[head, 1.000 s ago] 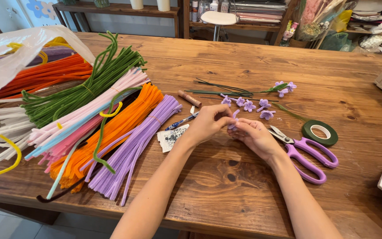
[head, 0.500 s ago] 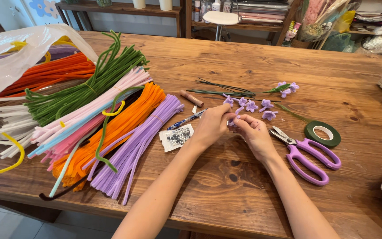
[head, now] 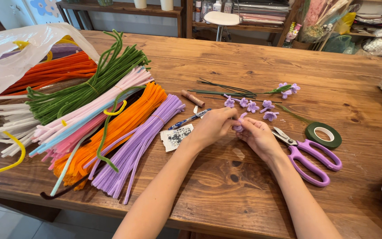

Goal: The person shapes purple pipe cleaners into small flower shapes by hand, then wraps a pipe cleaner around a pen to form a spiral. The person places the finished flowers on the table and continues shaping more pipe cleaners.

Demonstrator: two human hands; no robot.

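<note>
Both my left hand (head: 215,126) and right hand (head: 257,135) pinch a lilac blossom (head: 239,123) (apparently half-formed) left of the scissors (head: 308,155); twist in small, even turns.

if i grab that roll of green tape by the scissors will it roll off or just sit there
The green tape roll lies flat on the wooden table, so a push would likely slide it, not roll it. Its open ring shape suggests it is light and easy to pinch. Stood on edge, it would probably roll toward the purple scissors.

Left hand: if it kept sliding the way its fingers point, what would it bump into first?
The left hand points right, at the small purple piece pinched between both hands; just past that, the right hand.
</note>
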